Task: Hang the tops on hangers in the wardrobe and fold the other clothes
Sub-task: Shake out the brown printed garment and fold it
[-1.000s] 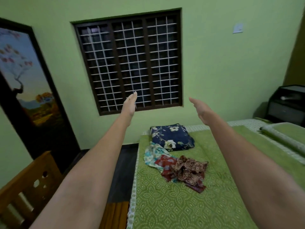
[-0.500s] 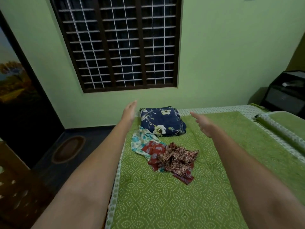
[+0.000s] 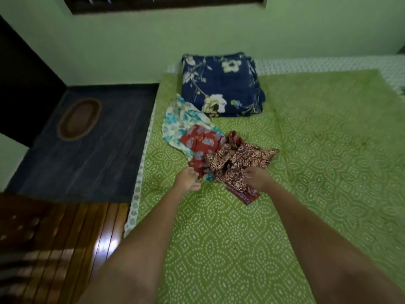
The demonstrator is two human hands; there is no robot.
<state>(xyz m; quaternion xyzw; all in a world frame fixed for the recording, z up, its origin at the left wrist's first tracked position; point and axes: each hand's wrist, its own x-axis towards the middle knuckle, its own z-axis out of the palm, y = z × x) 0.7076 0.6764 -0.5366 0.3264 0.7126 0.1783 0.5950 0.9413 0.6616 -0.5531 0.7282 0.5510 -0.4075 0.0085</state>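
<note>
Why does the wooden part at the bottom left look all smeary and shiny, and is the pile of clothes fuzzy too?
Head view: the wooden bed frame is streaked by motion blur, with white glare on its slats; the clothes pile on the green bedspread is sharper, its prints readable; the left hand and right hand look slightly soft; light is dim and greenish.

Matt printed cloth clothes (image 3: pixel 219 154) lie on a matt woven bedspread (image 3: pixel 306 172); glossy varnished wood footboard (image 3: pixel 65 238) beside.
</note>
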